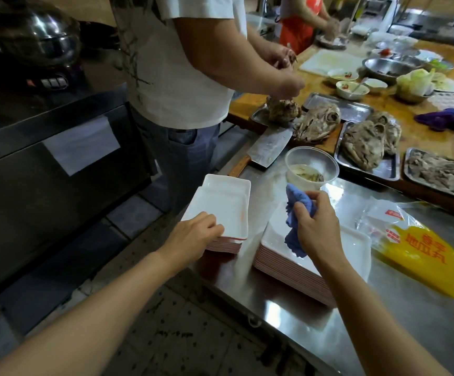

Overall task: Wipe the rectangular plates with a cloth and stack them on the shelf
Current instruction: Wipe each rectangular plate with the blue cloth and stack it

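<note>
Left hand [193, 232]: fingers curled over near edge of left stack of white rectangular plates [220, 213].
Right hand [315, 223]: grips crumpled blue cloth [299, 210], hiding part of right plate stack [356, 242].
Yellow plastic bag [421, 259]: red writing, unreadable.

Two stacks of white rectangular plates, lower centre: left stack [221, 210], right stack [354, 241] with crumpled blue cloth [297, 213] above.
</note>
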Demonstrator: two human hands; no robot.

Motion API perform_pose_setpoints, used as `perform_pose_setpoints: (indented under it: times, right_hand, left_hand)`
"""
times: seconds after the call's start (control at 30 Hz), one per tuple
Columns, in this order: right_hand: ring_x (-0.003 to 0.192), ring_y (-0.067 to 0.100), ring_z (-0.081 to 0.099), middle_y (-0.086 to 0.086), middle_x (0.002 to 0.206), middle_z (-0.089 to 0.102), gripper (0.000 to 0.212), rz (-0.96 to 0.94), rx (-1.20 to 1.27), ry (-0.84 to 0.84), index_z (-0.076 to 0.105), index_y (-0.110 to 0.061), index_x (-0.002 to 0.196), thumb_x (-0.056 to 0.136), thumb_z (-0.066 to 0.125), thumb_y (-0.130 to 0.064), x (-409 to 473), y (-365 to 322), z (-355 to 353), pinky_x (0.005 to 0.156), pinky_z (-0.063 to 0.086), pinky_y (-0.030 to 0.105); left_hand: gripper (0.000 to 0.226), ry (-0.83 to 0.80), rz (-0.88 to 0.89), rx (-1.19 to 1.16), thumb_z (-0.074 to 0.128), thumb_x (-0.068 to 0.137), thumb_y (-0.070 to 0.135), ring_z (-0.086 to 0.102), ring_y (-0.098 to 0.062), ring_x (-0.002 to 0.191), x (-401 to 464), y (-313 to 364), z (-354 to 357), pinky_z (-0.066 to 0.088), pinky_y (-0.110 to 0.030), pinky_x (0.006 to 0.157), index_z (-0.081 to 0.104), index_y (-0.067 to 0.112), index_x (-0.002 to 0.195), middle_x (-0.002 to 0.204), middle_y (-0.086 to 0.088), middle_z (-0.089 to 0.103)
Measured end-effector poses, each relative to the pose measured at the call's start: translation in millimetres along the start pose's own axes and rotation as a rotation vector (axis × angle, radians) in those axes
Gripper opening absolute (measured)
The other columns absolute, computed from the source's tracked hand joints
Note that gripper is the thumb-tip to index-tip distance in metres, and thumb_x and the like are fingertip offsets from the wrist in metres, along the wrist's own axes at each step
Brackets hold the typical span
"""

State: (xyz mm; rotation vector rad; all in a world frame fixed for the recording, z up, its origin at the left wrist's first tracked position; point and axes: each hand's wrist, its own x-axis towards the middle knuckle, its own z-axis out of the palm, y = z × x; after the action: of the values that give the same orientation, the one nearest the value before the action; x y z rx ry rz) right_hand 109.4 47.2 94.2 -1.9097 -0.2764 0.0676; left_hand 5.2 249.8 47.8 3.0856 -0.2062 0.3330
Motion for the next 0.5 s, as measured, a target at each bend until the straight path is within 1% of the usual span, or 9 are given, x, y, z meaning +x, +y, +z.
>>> perform_pose_setpoints:
  times: [0.07, 0.13, 0.23, 0.3, 0.33, 0.4, 0.43, 0.47, 0.5]
  right_hand:
    - [0.045, -0.003, 0.055, -0.008, 0.064, 0.059, 0.010, -0.009, -0.013, 0.028, 0.049, -0.021, 0.096, 0.094, 0.045, -0.011, 2, 4, -3, 0.035, 0.036, 0.009]
    - [0.054, -0.004, 0.056, -0.009, 0.066, 0.060, 0.015, -0.014, -0.046, 0.045, 0.048, -0.028, 0.093, 0.093, 0.046, -0.013, 3, 8, -6, 0.040, 0.037, 0.008]
    - [0.058, 0.003, 0.057, -0.009, 0.067, 0.060, 0.018, -0.021, -0.062, 0.055, 0.047, -0.031, 0.090, 0.093, 0.046, -0.013, 4, 13, -9, 0.047, 0.044, 0.019]
    - [0.064, 0.006, 0.058, -0.010, 0.070, 0.059, 0.015, -0.016, -0.075, 0.064, 0.048, -0.029, 0.092, 0.093, 0.046, -0.013, 5, 16, -11, 0.054, 0.047, 0.025]
    - [0.065, 0.007, 0.058, -0.010, 0.071, 0.059, 0.014, -0.012, -0.080, 0.066, 0.047, -0.027, 0.093, 0.093, 0.046, -0.014, 5, 18, -12, 0.055, 0.047, 0.027]
    - [0.059, 0.004, 0.058, -0.010, 0.067, 0.059, 0.013, -0.011, -0.078, 0.071, 0.047, -0.027, 0.094, 0.094, 0.046, -0.014, 4, 20, -12, 0.046, 0.046, 0.022]
    - [0.054, 0.002, 0.058, -0.010, 0.063, 0.060, 0.013, -0.007, -0.067, 0.075, 0.048, -0.026, 0.093, 0.094, 0.046, -0.013, 4, 22, -13, 0.040, 0.044, 0.019]
    - [0.051, 0.000, 0.057, -0.011, 0.060, 0.060, 0.013, -0.001, -0.056, 0.081, 0.048, -0.025, 0.094, 0.093, 0.046, -0.012, 4, 23, -13, 0.036, 0.042, 0.016]
    - [0.052, -0.003, 0.057, -0.014, 0.058, 0.061, 0.012, 0.001, -0.053, 0.088, 0.048, -0.023, 0.094, 0.093, 0.046, -0.011, 4, 25, -14, 0.037, 0.040, 0.012]
  left_hand:
    - [0.036, -0.019, -0.012, -0.014, 0.084, 0.049, -0.006, 0.055, -0.019, 0.059, -1, 0, 11, 0.016, -0.021, 0.043, 0.058, 0.011, 0.068, 0.068, -0.003, 0.055]
    - [0.034, -0.029, -0.045, -0.041, 0.081, 0.052, -0.007, 0.055, -0.020, 0.061, -1, -3, 23, 0.019, -0.023, 0.042, 0.056, 0.010, 0.069, 0.069, -0.004, 0.055]
    - [0.023, -0.050, -0.077, -0.132, 0.070, 0.066, -0.007, 0.056, -0.027, 0.072, 0, -11, 41, 0.023, -0.027, 0.044, 0.055, 0.008, 0.075, 0.079, -0.007, 0.057]
    - [0.018, -0.067, -0.099, -0.174, 0.061, 0.071, -0.008, 0.054, -0.028, 0.084, 2, -18, 54, 0.026, -0.030, 0.047, 0.054, 0.007, 0.079, 0.089, -0.008, 0.057]
    - [0.018, -0.088, -0.105, -0.179, 0.058, 0.072, -0.008, 0.053, -0.028, 0.088, 2, -20, 59, 0.029, -0.032, 0.048, 0.054, 0.007, 0.081, 0.093, -0.008, 0.056]
    - [0.017, -0.134, -0.113, -0.201, 0.057, 0.076, -0.006, 0.052, -0.027, 0.096, 4, -24, 65, 0.041, -0.036, 0.053, 0.055, 0.006, 0.087, 0.103, -0.008, 0.057]
    - [0.015, -0.151, -0.118, -0.218, 0.057, 0.078, -0.004, 0.052, -0.027, 0.102, 5, -26, 67, 0.047, -0.039, 0.060, 0.057, 0.005, 0.090, 0.110, -0.008, 0.057]
    - [0.015, -0.166, -0.125, -0.227, 0.057, 0.081, 0.000, 0.050, -0.026, 0.108, 6, -26, 69, 0.049, -0.041, 0.067, 0.058, 0.005, 0.095, 0.117, -0.008, 0.056]
    - [0.016, -0.185, -0.131, -0.221, 0.058, 0.085, 0.005, 0.048, -0.025, 0.114, 8, -28, 70, 0.050, -0.041, 0.073, 0.059, 0.006, 0.101, 0.124, -0.006, 0.053]
